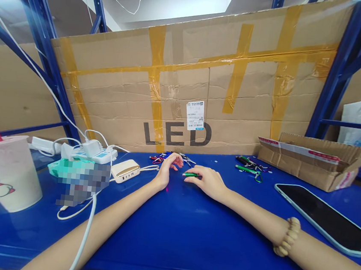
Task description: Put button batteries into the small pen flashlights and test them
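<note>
My right hand [209, 182] is closed on a slim green metal tube [190, 174] that looks like a keychain flashlight, its end sticking out to the left between thumb and fingers. To its left, my left hand [168, 168] stands on edge, fingers curled loosely and apart, holding nothing visible. A faint pink glow shows on the blue table by the left wrist. Behind my left hand lies a pile of small tubes and metal clips [156, 159], partly hidden by it. More green and dark tubes with carabiner clips [250, 169] lie to the right of my right hand.
A white power bank [126, 171], power strip [101, 156] and loose white cables lie left, beside a drink cup [5, 172]. A phone [326, 217] and an open cardboard tray [307, 159] are on the right. A tall cardboard sheet [186, 84] closes off the table's back.
</note>
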A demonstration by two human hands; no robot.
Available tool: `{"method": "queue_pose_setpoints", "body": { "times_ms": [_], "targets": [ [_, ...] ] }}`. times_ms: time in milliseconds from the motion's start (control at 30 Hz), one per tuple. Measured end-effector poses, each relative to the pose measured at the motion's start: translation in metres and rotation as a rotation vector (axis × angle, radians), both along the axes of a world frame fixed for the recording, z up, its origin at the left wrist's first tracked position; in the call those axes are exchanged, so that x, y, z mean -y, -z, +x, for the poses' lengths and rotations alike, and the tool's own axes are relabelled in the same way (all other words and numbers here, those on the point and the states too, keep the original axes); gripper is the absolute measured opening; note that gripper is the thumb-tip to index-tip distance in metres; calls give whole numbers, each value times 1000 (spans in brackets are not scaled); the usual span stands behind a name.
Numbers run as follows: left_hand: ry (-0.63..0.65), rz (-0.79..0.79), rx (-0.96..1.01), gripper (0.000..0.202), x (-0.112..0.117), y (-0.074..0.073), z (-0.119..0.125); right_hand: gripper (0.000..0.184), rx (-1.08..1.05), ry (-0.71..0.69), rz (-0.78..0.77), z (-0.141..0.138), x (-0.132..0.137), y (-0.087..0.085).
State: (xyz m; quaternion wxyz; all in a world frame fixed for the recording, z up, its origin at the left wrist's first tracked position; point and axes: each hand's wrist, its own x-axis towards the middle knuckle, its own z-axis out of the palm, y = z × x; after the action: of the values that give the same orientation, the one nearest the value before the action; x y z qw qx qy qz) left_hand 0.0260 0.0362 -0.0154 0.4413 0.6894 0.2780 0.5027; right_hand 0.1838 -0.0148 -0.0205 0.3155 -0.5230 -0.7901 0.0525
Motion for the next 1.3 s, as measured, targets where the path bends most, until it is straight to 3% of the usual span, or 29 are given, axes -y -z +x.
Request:
{"method": "queue_pose_setpoints", "body": {
  "times_ms": [1300],
  "targets": [
    [17, -9, 11, 29, -5, 3, -1, 29, -33, -89, -21, 0, -1, -1]
  ]
}}
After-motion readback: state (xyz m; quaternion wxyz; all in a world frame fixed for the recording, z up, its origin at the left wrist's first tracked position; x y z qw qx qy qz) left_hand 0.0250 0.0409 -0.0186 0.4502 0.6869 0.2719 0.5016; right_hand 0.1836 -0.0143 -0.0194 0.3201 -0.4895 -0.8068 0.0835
